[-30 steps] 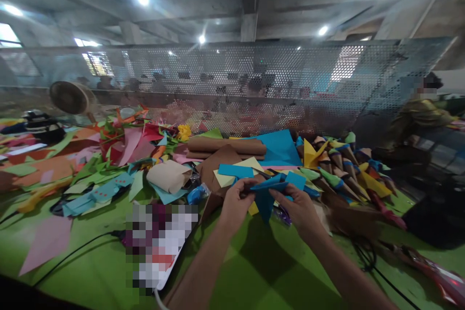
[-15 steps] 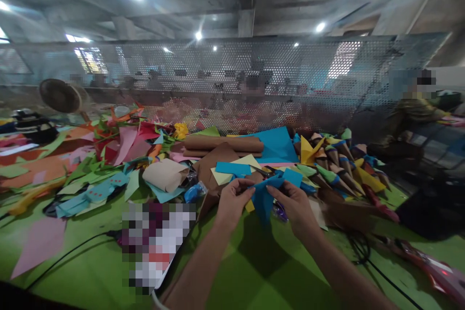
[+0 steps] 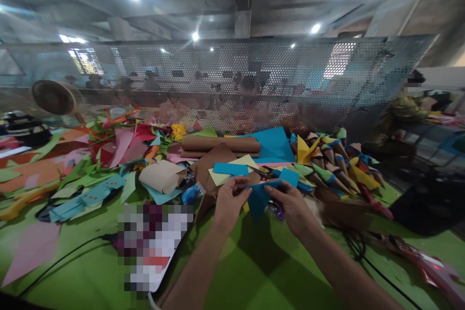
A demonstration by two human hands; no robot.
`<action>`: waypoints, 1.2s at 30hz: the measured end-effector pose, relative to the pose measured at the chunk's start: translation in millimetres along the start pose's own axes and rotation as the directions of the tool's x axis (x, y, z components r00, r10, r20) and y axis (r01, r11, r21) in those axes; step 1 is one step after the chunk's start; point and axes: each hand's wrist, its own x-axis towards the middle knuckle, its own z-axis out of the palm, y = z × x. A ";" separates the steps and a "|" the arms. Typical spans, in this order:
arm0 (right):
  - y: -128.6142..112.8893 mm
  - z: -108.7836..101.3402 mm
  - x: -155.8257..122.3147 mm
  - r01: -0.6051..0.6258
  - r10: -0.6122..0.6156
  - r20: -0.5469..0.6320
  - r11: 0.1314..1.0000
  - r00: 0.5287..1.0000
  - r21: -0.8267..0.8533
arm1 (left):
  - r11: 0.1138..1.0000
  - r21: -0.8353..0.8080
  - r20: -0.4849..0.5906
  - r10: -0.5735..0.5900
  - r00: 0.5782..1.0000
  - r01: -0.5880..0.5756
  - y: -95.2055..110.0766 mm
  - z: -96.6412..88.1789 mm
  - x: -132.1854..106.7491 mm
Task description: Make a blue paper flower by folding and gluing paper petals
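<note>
Between my two hands is a folded piece of blue paper [image 3: 258, 201], its pointed end hanging down above the green table. My left hand [image 3: 232, 198] pinches its upper left corner, and my right hand [image 3: 288, 198] pinches the upper right edge with thumb and fingers. Just behind them lie a flat blue strip [image 3: 230, 169] and a pale yellow sheet [image 3: 218, 178]. A blue square [image 3: 289, 176] sits beyond my right fingers. Scissors [image 3: 259, 172] are partly hidden behind the held paper.
Brown rolls [image 3: 221, 145] and a large blue sheet [image 3: 274, 144] lie at the back. Several brown paper cones [image 3: 336, 169] are piled right. A pink glue gun [image 3: 425, 261] with a black cable lies front right. A power strip [image 3: 160, 252] is left. A person [image 3: 407, 106] sits far right.
The blue paper has turned so that a broader triangular face shows, with its top edge flatter. Both hands keep their pinch on it. The whole view has shifted slightly.
</note>
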 end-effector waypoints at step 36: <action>-12.5 2.4 -5.6 0.082 -0.086 -0.049 0.993 0.995 -0.080 | 0.997 0.080 0.127 -0.032 0.991 0.022 -0.9 -2.8 0.1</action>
